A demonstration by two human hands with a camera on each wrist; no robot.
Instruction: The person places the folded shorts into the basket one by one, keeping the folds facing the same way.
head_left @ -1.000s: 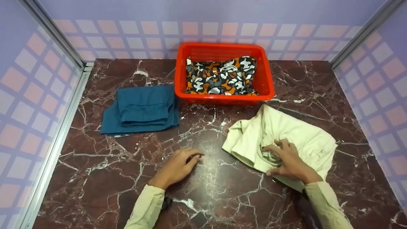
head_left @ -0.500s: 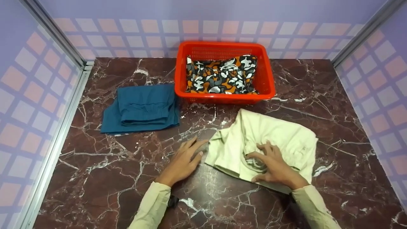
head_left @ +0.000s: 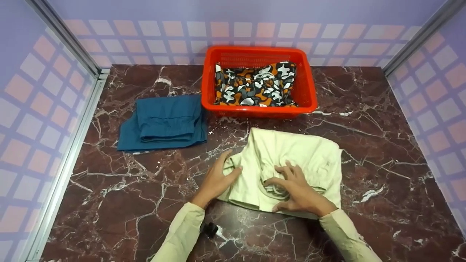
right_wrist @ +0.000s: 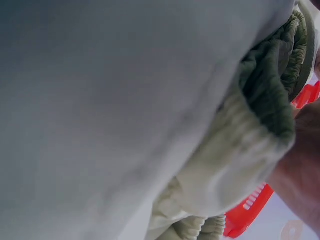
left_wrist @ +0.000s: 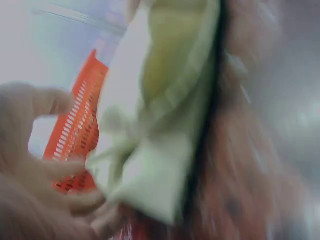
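Observation:
A folded cream garment (head_left: pixel 298 145) with a gathered elastic waistband lies on the dark marble tabletop, nearest to both hands. My right hand (head_left: pixel 296 189) rests on its front half, fingers spread and bent over the cord-like loop (head_left: pixel 277 191) at its waist. At the garment's left edge is my left hand (head_left: pixel 218 178), with thumb and fingers apart along the folded side. The left wrist view, blurred, has the left hand (left_wrist: pixel 45 165) beside the garment's open folded end (left_wrist: pixel 150 165). In the right wrist view, cloth hides most of the right hand, and the gathered waistband (right_wrist: pixel 250 145) shows.
A red plastic basket (head_left: pixel 258 109) stands at the back, holding a camouflage-patterned garment (head_left: pixel 255 87) in black, orange and white. Left of it lies a folded blue garment (head_left: pixel 164 123). Patterned wall panels (head_left: pixel 247 29) close off the back and sides.
The cream garment has slid left across the tabletop under my right hand and turned straighter. My left hand has opened and moved forward and right to the garment's left edge.

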